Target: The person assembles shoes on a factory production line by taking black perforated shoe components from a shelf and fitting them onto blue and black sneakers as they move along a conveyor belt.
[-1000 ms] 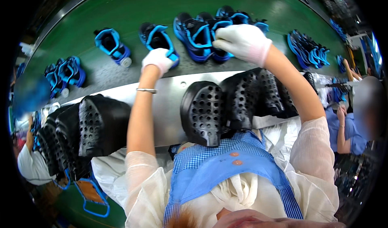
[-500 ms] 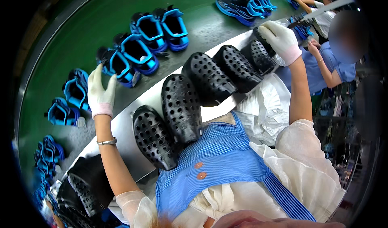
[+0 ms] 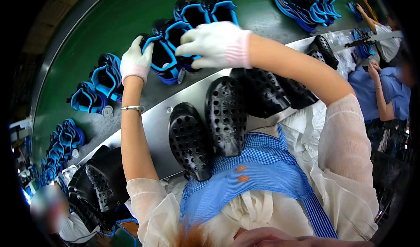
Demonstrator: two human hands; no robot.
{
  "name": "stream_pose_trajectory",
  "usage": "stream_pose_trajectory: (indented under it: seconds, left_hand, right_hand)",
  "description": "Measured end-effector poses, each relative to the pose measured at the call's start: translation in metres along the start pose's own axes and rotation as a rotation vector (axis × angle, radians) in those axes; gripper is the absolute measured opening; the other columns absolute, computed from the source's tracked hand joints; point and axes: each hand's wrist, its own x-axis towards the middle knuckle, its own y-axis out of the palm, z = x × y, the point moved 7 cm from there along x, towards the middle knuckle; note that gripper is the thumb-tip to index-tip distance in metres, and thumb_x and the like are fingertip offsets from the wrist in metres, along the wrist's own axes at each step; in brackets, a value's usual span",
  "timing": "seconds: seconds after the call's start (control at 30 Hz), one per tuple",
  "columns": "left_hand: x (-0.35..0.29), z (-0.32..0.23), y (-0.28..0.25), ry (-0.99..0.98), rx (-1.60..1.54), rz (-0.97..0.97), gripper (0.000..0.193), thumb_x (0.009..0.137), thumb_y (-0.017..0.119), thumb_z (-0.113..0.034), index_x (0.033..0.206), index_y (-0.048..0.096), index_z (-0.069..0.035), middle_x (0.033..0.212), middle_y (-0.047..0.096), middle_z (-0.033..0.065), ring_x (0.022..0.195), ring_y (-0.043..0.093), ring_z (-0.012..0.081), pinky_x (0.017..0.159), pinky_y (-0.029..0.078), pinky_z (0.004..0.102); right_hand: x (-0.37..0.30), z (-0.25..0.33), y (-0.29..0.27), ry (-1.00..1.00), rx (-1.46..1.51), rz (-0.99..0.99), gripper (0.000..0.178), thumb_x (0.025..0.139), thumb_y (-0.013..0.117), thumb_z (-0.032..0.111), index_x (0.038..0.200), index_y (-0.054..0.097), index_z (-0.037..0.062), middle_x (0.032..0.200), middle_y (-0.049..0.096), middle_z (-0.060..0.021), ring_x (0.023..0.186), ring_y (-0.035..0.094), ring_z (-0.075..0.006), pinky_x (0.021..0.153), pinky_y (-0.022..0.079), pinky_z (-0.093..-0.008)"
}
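Left hand [image 3: 136,63] spread beside shoe [image 3: 162,59]; right hand [image 3: 214,45] loosely spread at neighbouring shoe [image 3: 172,33], contact unclear; both heels-toward-hands, likely easing reach.

This looks like a shoe factory, at a workplace along its production line. Many blue-and-black shoes [image 3: 306,9] of one design sit in groups on a long green counter [image 3: 109,23], edged on the near side by a steel strip [image 3: 157,128]. Black shoe-shaped forms [image 3: 226,115], pierced with round holes, are lined up along it. The person wears pale work gloves [image 3: 216,45] with pink cuffs and a blue checked apron [image 3: 245,190], while co-workers [image 3: 372,93] appear farther along the line
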Motion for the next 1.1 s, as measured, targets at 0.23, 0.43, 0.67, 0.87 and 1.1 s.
stream_pose_trajectory:
  seconds: [0.23,0.43,0.67,0.87,1.1]
  left_hand:
    - [0.018,0.023,0.002,-0.191,-0.429,0.23,0.041,0.086,0.059,-0.04,0.094,0.063,0.0,0.071,0.061,0.0099,0.055,0.058,0.0168,0.053,0.047,0.0293]
    - [0.027,0.058,0.041,-0.268,-0.709,0.313,0.049,0.09,0.053,-0.045,0.088,0.057,0.003,0.071,0.06,0.0099,0.055,0.057,0.0165,0.052,0.047,0.0278]
    - [0.016,0.026,0.048,-0.167,-0.753,0.287,0.054,0.094,0.042,-0.048,0.098,0.058,0.003,0.076,0.063,0.0132,0.057,0.063,0.0222,0.056,0.05,0.0317]
    - [0.007,0.022,0.019,-0.105,-0.463,0.211,0.061,0.09,0.04,-0.053,0.114,0.056,0.002,0.108,0.061,0.0223,0.091,0.064,0.0309,0.081,0.049,0.0367]
    - [-0.017,0.037,0.032,-0.086,-0.599,0.159,0.063,0.087,0.057,-0.044,0.128,0.049,0.002,0.126,0.055,0.0174,0.115,0.054,0.0231,0.097,0.04,0.0299]
  right_hand:
    - [0.071,-0.003,0.084,-0.05,0.094,0.39,0.048,0.075,0.065,0.039,0.11,0.061,0.0068,0.115,0.057,-0.0067,0.1,0.058,-0.0299,0.084,0.048,-0.0398]
    - [0.071,-0.01,0.084,-0.014,0.091,0.391,0.047,0.08,0.062,0.043,0.109,0.059,0.0054,0.115,0.056,-0.0107,0.095,0.06,-0.0327,0.081,0.048,-0.0408]
    - [0.044,-0.022,0.074,0.063,0.021,0.371,0.043,0.08,0.063,0.038,0.109,0.059,0.0068,0.111,0.057,-0.0118,0.093,0.061,-0.0326,0.079,0.049,-0.0412]
    - [0.037,-0.012,0.058,-0.061,0.103,0.252,0.039,0.081,0.059,0.026,0.116,0.056,0.008,0.119,0.054,-0.0083,0.097,0.06,-0.0283,0.083,0.049,-0.0376]
    - [-0.067,-0.045,-0.05,0.156,-0.03,-0.151,0.03,0.084,0.057,0.029,0.106,0.06,0.0097,0.094,0.062,-0.0127,0.09,0.06,-0.0294,0.078,0.049,-0.0375]
